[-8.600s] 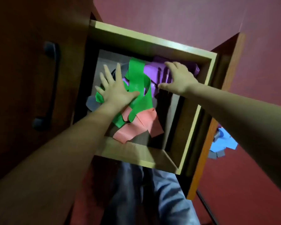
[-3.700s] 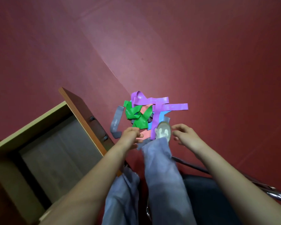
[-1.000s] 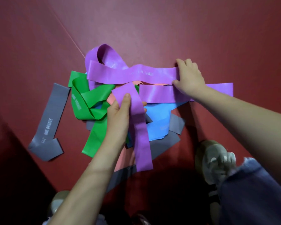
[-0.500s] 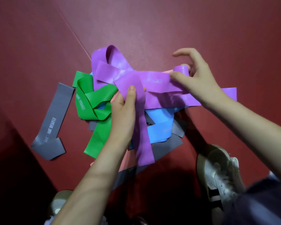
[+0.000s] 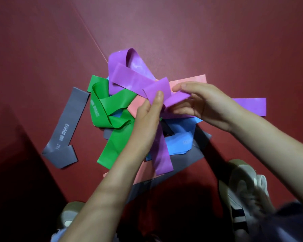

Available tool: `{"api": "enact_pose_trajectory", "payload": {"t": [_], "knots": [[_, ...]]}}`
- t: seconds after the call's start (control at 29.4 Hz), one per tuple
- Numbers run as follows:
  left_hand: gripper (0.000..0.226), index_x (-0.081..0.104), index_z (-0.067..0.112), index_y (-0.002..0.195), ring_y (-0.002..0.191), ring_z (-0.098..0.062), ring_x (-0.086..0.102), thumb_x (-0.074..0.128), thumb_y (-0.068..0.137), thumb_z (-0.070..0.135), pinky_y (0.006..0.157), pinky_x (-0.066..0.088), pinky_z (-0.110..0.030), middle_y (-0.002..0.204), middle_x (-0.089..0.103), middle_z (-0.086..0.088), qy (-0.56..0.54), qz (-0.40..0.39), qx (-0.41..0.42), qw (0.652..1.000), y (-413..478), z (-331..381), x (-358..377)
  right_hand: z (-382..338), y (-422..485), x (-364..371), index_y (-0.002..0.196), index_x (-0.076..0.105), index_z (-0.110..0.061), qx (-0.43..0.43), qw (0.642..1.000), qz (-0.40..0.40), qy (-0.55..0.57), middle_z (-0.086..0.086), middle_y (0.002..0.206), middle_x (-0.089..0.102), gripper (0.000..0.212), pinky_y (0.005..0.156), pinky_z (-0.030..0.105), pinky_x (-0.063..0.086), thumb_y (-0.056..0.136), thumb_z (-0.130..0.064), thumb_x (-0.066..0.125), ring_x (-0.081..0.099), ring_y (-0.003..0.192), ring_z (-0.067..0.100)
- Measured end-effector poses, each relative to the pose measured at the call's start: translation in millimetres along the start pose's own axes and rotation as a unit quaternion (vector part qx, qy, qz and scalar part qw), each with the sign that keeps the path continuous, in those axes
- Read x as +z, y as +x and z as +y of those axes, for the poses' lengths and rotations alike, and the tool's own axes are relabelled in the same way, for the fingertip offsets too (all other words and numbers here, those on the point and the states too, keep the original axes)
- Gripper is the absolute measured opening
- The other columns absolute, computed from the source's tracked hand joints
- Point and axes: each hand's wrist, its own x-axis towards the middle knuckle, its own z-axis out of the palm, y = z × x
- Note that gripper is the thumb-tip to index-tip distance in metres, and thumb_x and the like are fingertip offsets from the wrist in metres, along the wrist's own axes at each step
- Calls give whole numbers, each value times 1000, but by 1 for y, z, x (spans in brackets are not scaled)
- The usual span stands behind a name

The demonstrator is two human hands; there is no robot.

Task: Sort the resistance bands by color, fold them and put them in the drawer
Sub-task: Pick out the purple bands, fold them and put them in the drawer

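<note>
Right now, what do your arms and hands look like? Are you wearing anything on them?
Both are bare: the left hand and right hand wear no gloves, rings or watch, and the left forearm and right forearm are uncovered, with no sleeve showing up to the picture's edge. The nails that show look short and unpainted.

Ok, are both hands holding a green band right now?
No, the left hand and right hand both pinch a purple band, while the green bands lie in the pile beside them.

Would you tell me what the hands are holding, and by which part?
One purple band: left hand pinches its fold, right hand its folded-over end.
</note>
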Motion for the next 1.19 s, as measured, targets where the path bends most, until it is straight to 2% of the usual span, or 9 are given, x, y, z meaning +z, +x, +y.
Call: {"api": "enact_pose_trajectory", "payload": {"t": [0.2, 0.31, 0.44, 0.61, 0.75, 0.85, 1.02, 1.12, 1.19], "knots": [[3, 61, 19, 88, 68, 3, 52, 60, 86, 17, 66, 43, -10, 74, 62, 10, 73, -40, 20, 996, -7, -10, 3, 6, -1, -7, 75, 56, -10, 24, 999, 13, 30, 2, 56, 65, 23, 60, 25, 58, 90, -9, 39, 66, 56, 13], [21, 59, 18, 80, 73, -10, 48, 56, 79, 39, 66, 42, -25, 76, 55, -5, 74, -11, -4, 997, -4, -15, 3, 6, 0, -10, 83, 54, -12, 46, 999, 12, 24, 4, 51, 62, 26, 53, 24, 57, 94, -25, 34, 65, 49, 18], [32, 58, 22, 65, 56, 0, 53, 45, 94, 26, 57, 42, -9, 63, 61, 12, 65, 61, -85, 992, 2, -17, -2, 9, 4, -9, 94, 54, -9, -6, 989, 41, -145, -1, 40, 50, 19, 39, 16, 42, 86, 0, 40, 50, 34, 14], [27, 65, 13, 100, 96, -18, 64, 44, 94, 29, 90, 47, -30, 104, 68, -7, -30, 62, -168, 983, 1, -13, -5, 10, 8, -7, 93, 58, -9, -64, 945, 110, -300, -9, 38, 44, 11, 37, 6, 29, 86, -1, 54, 38, 31, -1], [22, 65, 18, 83, 90, -17, 61, 49, 92, 31, 92, 45, -34, 95, 67, -4, -28, 44, -196, 979, 4, -17, -10, 15, 21, -17, 93, 62, -11, -38, 934, 168, -313, -4, 63, 50, 17, 42, 9, 36, 91, -17, 46, 45, 50, 7], [24, 62, 19, 74, 86, -16, 52, 51, 91, 30, 81, 40, -30, 91, 62, -5, 34, -8, -233, 972, 1, -23, -8, 19, 32, -18, 98, 62, -1, -60, 929, 183, -316, -4, 68, 52, 21, 48, 15, 39, 90, -13, 48, 46, 56, 8], [40, 67, 6, 103, 92, -22, 55, 59, 82, 39, 88, 41, -33, 100, 64, -14, 75, -87, -328, 938, -8, -39, 11, 19, 60, -1, 110, 58, -1, -116, 914, 170, -351, -1, 81, 56, 26, 80, 27, 44, 85, -10, 55, 54, 77, 13], [40, 62, 4, 116, 113, -29, 57, 52, 89, 33, 101, 39, -35, 122, 61, -16, 86, -110, -353, 925, -14, -48, 15, 25, 76, 1, 123, 50, -5, -80, 865, 165, -467, 11, 113, 58, 41, 83, 26, 37, 85, -18, 57, 54, 100, 24], [37, 62, 8, 117, 114, -28, 57, 47, 92, 30, 97, 40, -32, 123, 61, -13, 72, -119, -353, 925, -17, -51, 14, 31, 83, 1, 125, 48, -6, -65, 828, 151, -537, 15, 122, 55, 45, 86, 28, 37, 83, -20, 58, 53, 110, 29]]}}
